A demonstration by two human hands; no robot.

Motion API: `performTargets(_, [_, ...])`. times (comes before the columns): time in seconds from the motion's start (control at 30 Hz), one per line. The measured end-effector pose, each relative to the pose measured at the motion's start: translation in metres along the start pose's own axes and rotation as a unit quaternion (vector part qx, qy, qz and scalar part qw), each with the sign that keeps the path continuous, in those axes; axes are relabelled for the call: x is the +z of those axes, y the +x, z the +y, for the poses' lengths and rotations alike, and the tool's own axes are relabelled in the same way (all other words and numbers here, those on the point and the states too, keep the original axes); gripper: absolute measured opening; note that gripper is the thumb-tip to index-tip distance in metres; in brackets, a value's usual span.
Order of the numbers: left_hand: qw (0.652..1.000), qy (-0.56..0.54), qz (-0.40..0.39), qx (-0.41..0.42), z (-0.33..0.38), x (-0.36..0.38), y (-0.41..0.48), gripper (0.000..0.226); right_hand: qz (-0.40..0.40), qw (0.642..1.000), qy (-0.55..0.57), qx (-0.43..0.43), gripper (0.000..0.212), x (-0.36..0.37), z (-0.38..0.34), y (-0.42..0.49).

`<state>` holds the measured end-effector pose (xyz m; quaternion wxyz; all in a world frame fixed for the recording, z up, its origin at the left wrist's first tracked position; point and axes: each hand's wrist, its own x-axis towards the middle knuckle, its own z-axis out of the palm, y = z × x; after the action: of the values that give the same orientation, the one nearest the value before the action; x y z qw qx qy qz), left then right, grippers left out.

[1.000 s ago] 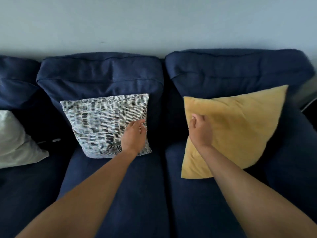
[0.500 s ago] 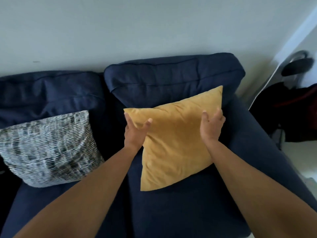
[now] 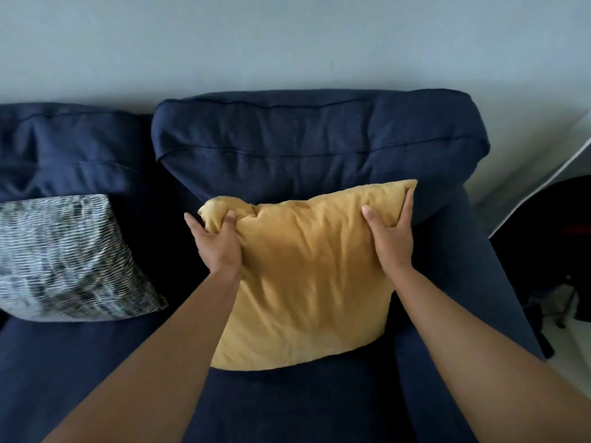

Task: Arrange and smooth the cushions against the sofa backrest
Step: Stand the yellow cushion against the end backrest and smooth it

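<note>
1. The left hand (image 3: 220, 244) is clenched on the upper left corner of the yellow cushion (image 3: 307, 282), with the thumb on the front face and the fabric bunched into a knot above it.
2. The right hand (image 3: 388, 238) is clamped on the upper right corner, thumb on the front and fingers wrapped round the edge behind.
3. With 2 hands on its top corners, the yellow cushion stands nearly square. Its lower edge rests on the seat cushion (image 3: 287, 404) at the right end of the sofa, and its top leans toward the right backrest cushion (image 3: 319, 145).
4. Its face shows creases and dents, most strongly near the bunched left corner, so smoothing looks unfinished.
5. The patterned cushion (image 3: 67, 260) sits on the neighbouring seat to the left, propped against the left backrest cushion (image 3: 70, 148) and touched by neither hand. It looks placed, though slightly tilted.
6. Judged from this, 1 cushion seems settled and the 2nd is mid-adjustment. What appears left is to press the yellow one flat against the backrest, release the corners and stroke out the wrinkles.
7. A pale wall (image 3: 287, 43) runs behind the sofa, and dark objects stand on the floor beyond its right edge, too dim to identify.
</note>
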<state>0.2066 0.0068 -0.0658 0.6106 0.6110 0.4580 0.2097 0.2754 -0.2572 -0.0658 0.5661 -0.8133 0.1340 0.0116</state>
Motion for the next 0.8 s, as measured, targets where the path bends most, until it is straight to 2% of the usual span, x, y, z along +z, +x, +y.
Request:
performTargets(0.1, [0.995,-0.053,0.047,0.068,0.007,-0.011,-0.007,0.075,0.069,0.996,0.015,-0.049,0.096,0.001,-0.005,-0.010])
performTargets(0.17, [0.989,-0.051,0.066,0.126,0.012,-0.020,-0.009,0.067,0.108,0.991,0.029,-0.073,0.093,-0.003,-0.005,-0.012])
performTargets(0.23, [0.983,-0.034,0.072,0.163,0.011,-0.024,-0.005,0.063,0.112,0.990,0.028,-0.083,0.092,0.000,-0.003,-0.012])
performTargets(0.4, [0.986,0.063,0.065,0.142,0.006,-0.015,0.009,0.071,0.069,0.995,-0.018,-0.071,0.095,0.014,0.008,-0.001])
performTargets(0.47, [0.973,0.113,0.112,0.165,0.016,-0.015,0.010,0.076,0.113,0.986,-0.082,-0.092,0.095,0.013,0.003,0.008])
performTargets(0.53, [0.939,0.176,0.153,0.251,0.025,-0.014,-0.001,0.075,0.170,0.962,-0.149,-0.156,0.088,0.008,-0.006,0.009])
performTargets(0.57, [0.911,0.207,0.149,0.325,0.026,-0.010,-0.011,0.071,0.187,0.948,-0.164,-0.201,0.081,0.008,-0.011,0.006])
performTargets(0.63, [0.827,0.275,0.074,0.485,0.016,0.006,-0.038,0.061,0.190,0.914,-0.179,-0.311,0.067,0.016,-0.025,-0.005])
performTargets(0.67, [0.784,0.309,0.014,0.539,0.004,0.016,-0.049,0.058,0.166,0.897,-0.185,-0.366,0.062,0.024,-0.029,-0.012])
performTargets(0.73, [0.712,0.384,-0.079,0.582,-0.023,0.027,-0.051,0.055,0.074,0.865,-0.211,-0.449,0.056,0.047,-0.031,-0.032])
performTargets(0.8, [0.674,0.456,-0.112,0.570,-0.037,0.028,-0.028,0.057,-0.014,0.821,-0.263,-0.507,0.055,0.066,-0.021,-0.045])
